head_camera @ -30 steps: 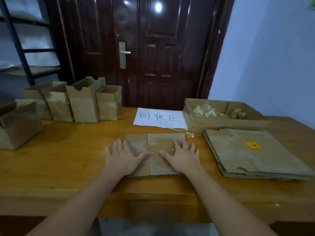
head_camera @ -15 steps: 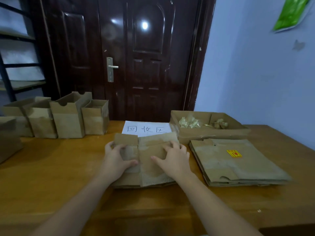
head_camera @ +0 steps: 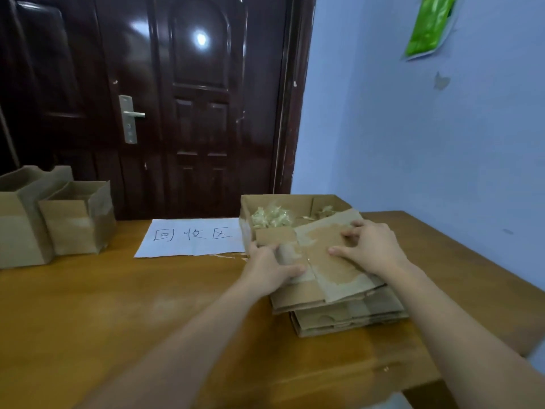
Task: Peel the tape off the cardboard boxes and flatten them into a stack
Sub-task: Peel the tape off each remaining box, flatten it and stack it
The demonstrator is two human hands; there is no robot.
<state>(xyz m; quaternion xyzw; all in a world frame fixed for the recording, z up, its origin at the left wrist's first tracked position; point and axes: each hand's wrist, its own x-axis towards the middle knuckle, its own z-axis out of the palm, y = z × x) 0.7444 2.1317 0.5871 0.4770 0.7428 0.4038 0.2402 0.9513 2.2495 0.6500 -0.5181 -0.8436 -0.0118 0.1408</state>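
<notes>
A flattened brown cardboard box lies on top of the stack of flattened boxes at the right of the wooden table. My left hand grips its left edge, fingers curled under and thumb on top. My right hand holds its right part, fingers curled over the far edge and thumb pressed on the face. Two upright open boxes stand at the far left.
An open cardboard tray with crumpled tape scraps sits behind the stack. A white paper sheet with handwriting lies beside it. A dark door and a blue wall stand behind the table.
Both hands lifted the flattened box from the table's middle and carried it right onto the stack. The view swung right, so fewer upright boxes show.
</notes>
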